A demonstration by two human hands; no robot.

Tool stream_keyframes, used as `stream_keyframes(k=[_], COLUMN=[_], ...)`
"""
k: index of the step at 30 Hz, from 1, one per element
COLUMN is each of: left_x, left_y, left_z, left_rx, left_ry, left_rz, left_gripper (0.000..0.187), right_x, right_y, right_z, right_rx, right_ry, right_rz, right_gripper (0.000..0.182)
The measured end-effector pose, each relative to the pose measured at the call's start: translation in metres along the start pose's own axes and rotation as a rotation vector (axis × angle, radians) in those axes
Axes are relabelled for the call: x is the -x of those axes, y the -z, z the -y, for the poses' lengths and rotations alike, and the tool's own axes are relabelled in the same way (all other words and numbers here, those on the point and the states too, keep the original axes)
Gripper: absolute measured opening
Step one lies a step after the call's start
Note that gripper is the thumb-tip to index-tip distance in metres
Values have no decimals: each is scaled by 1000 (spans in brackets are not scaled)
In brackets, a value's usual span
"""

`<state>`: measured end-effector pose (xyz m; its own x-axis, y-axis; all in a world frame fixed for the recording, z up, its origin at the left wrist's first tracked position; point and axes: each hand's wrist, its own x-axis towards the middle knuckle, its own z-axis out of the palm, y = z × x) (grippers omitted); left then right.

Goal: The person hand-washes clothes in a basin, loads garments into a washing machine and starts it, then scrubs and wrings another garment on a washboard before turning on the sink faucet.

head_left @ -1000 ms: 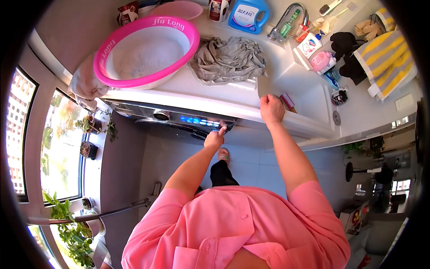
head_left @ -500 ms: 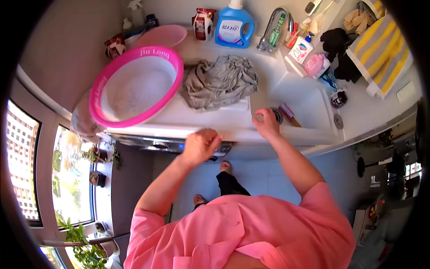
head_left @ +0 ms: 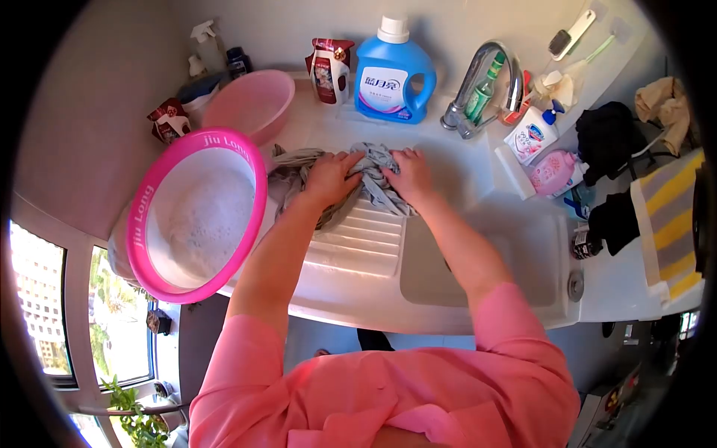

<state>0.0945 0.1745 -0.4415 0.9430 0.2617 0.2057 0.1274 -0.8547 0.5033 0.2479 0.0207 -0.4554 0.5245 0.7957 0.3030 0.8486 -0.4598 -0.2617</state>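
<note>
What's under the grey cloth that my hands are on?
The pale ridged board runs up to the near edge of the grey cloth, which seems to lie partly over it. Whatever is directly beneath the cloth is covered.

Back wall point(head_left: 287, 30): plain grey
Left wall point(head_left: 89, 142): darker grey-brown, meeting it in a corner
Windows point(head_left: 123, 336): at left, greenery point(head_left: 100, 282) and a lattice-patterned facade point(head_left: 37, 313) outside
Light: daylight, whitest at the windows
Counter point(head_left: 351, 308): white, with a ribbed slope point(head_left: 366, 243) and sunken basin point(head_left: 530, 250)
Floor point(head_left: 332, 336): pale bluish, below the counter's edge
</note>
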Motion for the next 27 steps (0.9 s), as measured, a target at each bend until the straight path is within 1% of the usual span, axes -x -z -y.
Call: stream_keyframes(k=[1, 2, 3, 4, 5, 6, 7, 8, 9, 10, 11, 12, 13, 14, 15, 17, 18, 19, 20, 21, 22, 23, 24, 25, 27], left_x=[8, 19, 42, 72, 104, 124, 127, 129, 127, 100, 56, 19, -11, -24, -19, 11, 43, 74, 92, 82, 71, 37, 3, -3, -18], left_y=[-2, -5, 0, 7, 11, 12, 6, -4, -14, -22, -27, -38, -40, -42, -35, -12, -10, -12, -18, -24, -29, -26, -26, -30, -24], left_z=[0, -1, -13, -31, -45, -51, -52, -53, -54, -50, -36, -17, -7, -1, -4, -13, -15, -20, -25, -21, -15, -6, 0, 3, 9], left_rx=[-61, -122, -138, -152, -172, -194, -192, -274, -356, -392, -432, -449, -459, -474, -471, 203, 94, -21, -85, -123, -166, -271, -360, -349, -4], left_ry=[-54, -106, -108, -109, -121, -143, -142, -86, -34, 35, 95, 62, 27, -16, -43, 48, -62, -181, -197, -178, -160, -116, -63, -57, 50], left_rz=[-36, -74, -106, -138, -113, -92, -84, -19, 44, 8, -28, -260, -339, -419, -409, 78, 55, 25, 9, -14, -38, 6, 54, 69, 72], left_gripper=[68, 61, 53, 46, 45, 45, 45, 44, 44, 41, 39, 37, 38, 39, 39, 51, 56, 61, 67, 65, 63, 62, 62, 62, 62], right_x=[14, 32, 53, 75, 98, 111, 122, 126, 106, 74, 36, -2, -28, -42, -30, 18, 47, 74, 87, 80, 54, 10, -15, -15, -23], right_y=[16, 26, 35, 43, 50, 49, 47, 43, 25, -3, -19, -34, -48, -58, -33, -1, -1, 16, 31, 21, 6, -8, -17, -24, -23], right_z=[20, 38, 53, 66, 75, 79, 84, 88, 80, 62, 48, 36, 18, 9, 21, 42, 50, 71, 85, 81, 73, 59, 49, 48, 48], right_rx=[33, -32, -97, -176, -255, -258, -257, -259, -110, 103, 246, 205, 160, -135, -433, -290, 146, 47, -51, -49, -50, -2, 50, 46, -44], right_ry=[84, 147, 211, 328, 368, 364, 347, 326, 345, 328, 286, 70, 63, 10, -79, 204, 551, 467, 378, 392, 392, 275, 156, 150, 32], right_rz=[-54, -94, -132, -145, -113, -111, 3, 117, 56, 2, -98, -102, -318, -334, -15, 163, -4, 125, 248, 191, 179, 210, 257, 275, 181], right_gripper=[50, 47, 44, 42, 42, 42, 42, 42, 38, 36, 35, 35, 35, 41, 47, 55, 57, 58, 59, 62, 62, 63, 65, 65, 68])
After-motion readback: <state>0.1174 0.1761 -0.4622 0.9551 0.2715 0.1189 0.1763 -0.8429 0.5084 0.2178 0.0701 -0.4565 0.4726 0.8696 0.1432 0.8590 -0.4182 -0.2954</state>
